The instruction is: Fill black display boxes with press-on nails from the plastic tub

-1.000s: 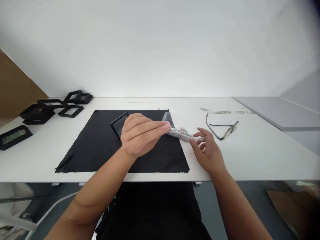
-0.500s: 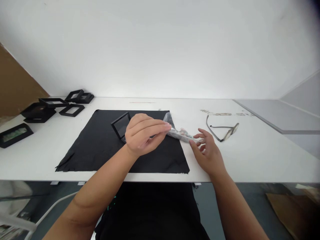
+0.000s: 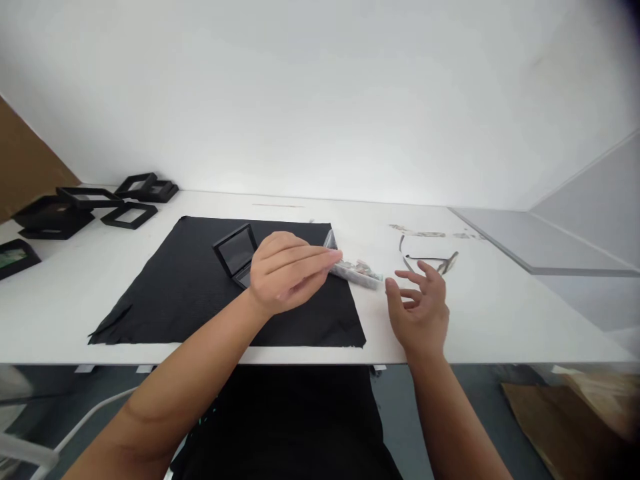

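My left hand (image 3: 290, 273) hovers over the black cloth (image 3: 170, 293), its fingers pressed together. Whatever its fingertips hold, if anything, is hidden. They overlap the near-left end of a clear plastic box (image 3: 367, 280), which has a raised lid and small pale and coloured pieces in it. Behind that hand stands an opened black frame case (image 3: 237, 253) with clear panels, partly covered. To the right of the box my right hand (image 3: 420, 300) is open, fingers spread and curved, apart from the box. Beyond its fingertips lie eyeglasses (image 3: 430, 259), partly hidden by the hand.
Several black frames (image 3: 130, 215) are grouped at the back left of the white table (image 3: 500, 307). Another black frame with a green insert (image 3: 14, 256) lies at the left edge. A grey panel (image 3: 500, 237) rests on the right side, and a white wall stands behind.
My right hand has come away from the end of the plastic box and moved right, its fingers spreading. My left hand stays by the box. The whole view has shifted slightly.
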Tool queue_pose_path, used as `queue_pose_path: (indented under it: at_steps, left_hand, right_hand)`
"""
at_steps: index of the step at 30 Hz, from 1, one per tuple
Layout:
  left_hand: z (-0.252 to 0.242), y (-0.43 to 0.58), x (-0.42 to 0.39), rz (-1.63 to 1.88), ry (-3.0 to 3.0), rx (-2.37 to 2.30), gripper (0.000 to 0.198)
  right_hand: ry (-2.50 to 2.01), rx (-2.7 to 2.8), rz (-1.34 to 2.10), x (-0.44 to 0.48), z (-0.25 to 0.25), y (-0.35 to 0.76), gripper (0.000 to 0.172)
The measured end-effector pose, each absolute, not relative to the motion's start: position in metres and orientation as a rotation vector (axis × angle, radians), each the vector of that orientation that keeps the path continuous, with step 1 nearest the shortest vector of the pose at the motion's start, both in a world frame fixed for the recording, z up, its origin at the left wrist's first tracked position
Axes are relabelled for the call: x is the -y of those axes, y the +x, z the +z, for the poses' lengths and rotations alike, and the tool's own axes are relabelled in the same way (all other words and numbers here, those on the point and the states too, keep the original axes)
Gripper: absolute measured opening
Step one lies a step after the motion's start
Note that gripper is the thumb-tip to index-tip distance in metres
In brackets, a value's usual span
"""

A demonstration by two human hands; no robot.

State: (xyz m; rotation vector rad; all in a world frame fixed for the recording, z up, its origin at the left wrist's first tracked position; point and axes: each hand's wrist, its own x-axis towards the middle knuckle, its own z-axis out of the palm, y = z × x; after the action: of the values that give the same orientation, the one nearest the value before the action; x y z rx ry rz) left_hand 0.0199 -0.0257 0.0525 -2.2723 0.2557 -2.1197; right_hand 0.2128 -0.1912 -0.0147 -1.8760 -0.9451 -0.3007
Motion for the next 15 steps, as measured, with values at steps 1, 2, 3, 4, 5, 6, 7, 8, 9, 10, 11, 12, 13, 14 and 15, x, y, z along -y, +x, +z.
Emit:
queue_pose_path:
  at_steps: [1,2,3,4,5,6,7,8,9,10,11,12,13,14,15]
  left_hand:
    - [0.053,0.020,0.026,-2.121,-2.275,-0.259,0.030]
    - [0.053,0.020,0.027,-2.122,-2.279,-0.260,0.031]
    - [0.052,0.020,0.028,-2.119,-2.287,-0.264,0.031]
    - [0.052,0.020,0.029,-2.116,-2.298,-0.274,0.030]
    - [0.052,0.020,0.030,-2.114,-2.311,-0.284,0.030]
    - [0.052,0.020,0.031,-2.110,-2.325,-0.293,0.029]
    - [0.052,0.021,0.033,-2.104,-2.341,-0.301,0.028]
    - [0.051,0.021,0.034,-2.098,-2.360,-0.307,0.028]
    - [0.051,0.022,0.035,-2.097,-2.374,-0.310,0.027]
    - [0.050,0.023,0.036,-2.099,-2.386,-0.310,0.026]
    - [0.049,0.024,0.037,-2.100,-2.402,-0.310,0.025]
    - [0.047,0.025,0.038,-2.103,-2.418,-0.316,0.025]
    - [0.046,0.026,0.038,-2.105,-2.434,-0.324,0.025]
    - [0.045,0.027,0.039,-2.104,-2.451,-0.332,0.025]
    - [0.044,0.029,0.040,-2.107,-2.465,-0.339,0.024]
  right_hand:
    - [-1.847,0.922,-0.339,0.192,-0.012,0.209,0.064]
    - [-1.795,0.919,-0.361,0.194,-0.009,0.204,0.062]
    - [-1.725,0.939,-0.366,0.195,-0.005,0.197,0.059]
    - [-1.612,0.987,-0.350,0.195,0.001,0.190,0.056]
    - [-1.485,1.056,-0.304,0.195,0.007,0.181,0.054]
    - [-1.375,1.145,-0.265,0.194,0.014,0.173,0.055]
    - [-1.289,1.223,-0.241,0.192,0.022,0.164,0.058]
    - [-1.226,1.286,-0.230,0.189,0.028,0.157,0.060]
    - [-1.195,1.337,-0.219,0.185,0.034,0.151,0.059]
    - [-1.171,1.363,-0.227,0.181,0.038,0.146,0.055]
    - [-1.156,1.375,-0.243,0.177,0.041,0.143,0.051]
    - [-1.146,1.373,-0.264,0.173,0.042,0.142,0.046]
    - [-1.137,1.361,-0.286,0.170,0.042,0.141,0.043]
    - [-1.131,1.348,-0.303,0.167,0.041,0.142,0.041]
    - [-1.130,1.336,-0.314,0.166,0.039,0.143,0.041]
